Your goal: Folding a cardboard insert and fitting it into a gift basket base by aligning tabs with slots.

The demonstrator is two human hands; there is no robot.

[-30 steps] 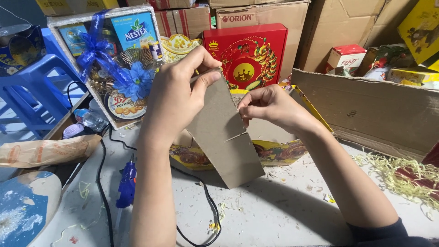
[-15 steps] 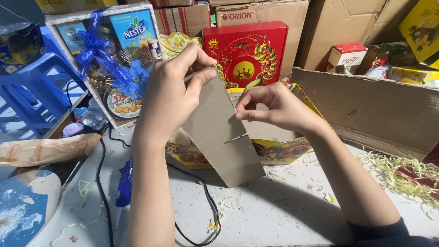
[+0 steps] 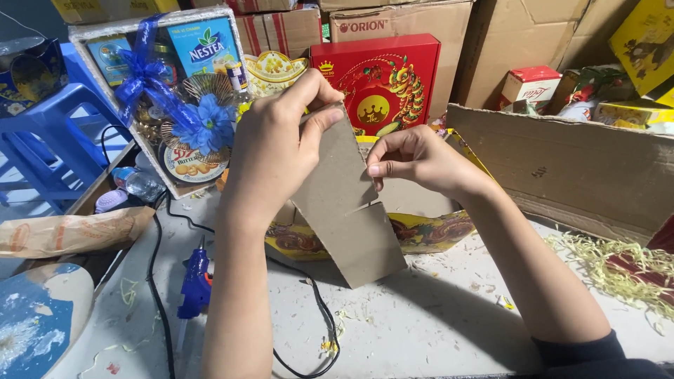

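Note:
I hold a grey-brown cardboard piece (image 3: 347,217) upright over the white table (image 3: 435,330). My left hand (image 3: 277,151) grips its top edge, thumb and fingers pinched on it. My right hand (image 3: 414,160) pinches the same piece at its right edge, beside a short slit in the card. The lower end of the card hangs free above the table. Behind it lies a yellow and red printed box tray (image 3: 428,231).
A blue glue gun (image 3: 193,284) with a black cable (image 3: 309,309) lies at my left. A gift basket with a blue ribbon (image 3: 168,91) and a red box (image 3: 382,81) stand at the back. A big cardboard sheet (image 3: 569,172) and yellow paper shreds (image 3: 611,263) sit at the right.
Both hands and the cardboard piece have shifted slightly; my right fingers moved a little along the card's right edge. The grip is unchanged.

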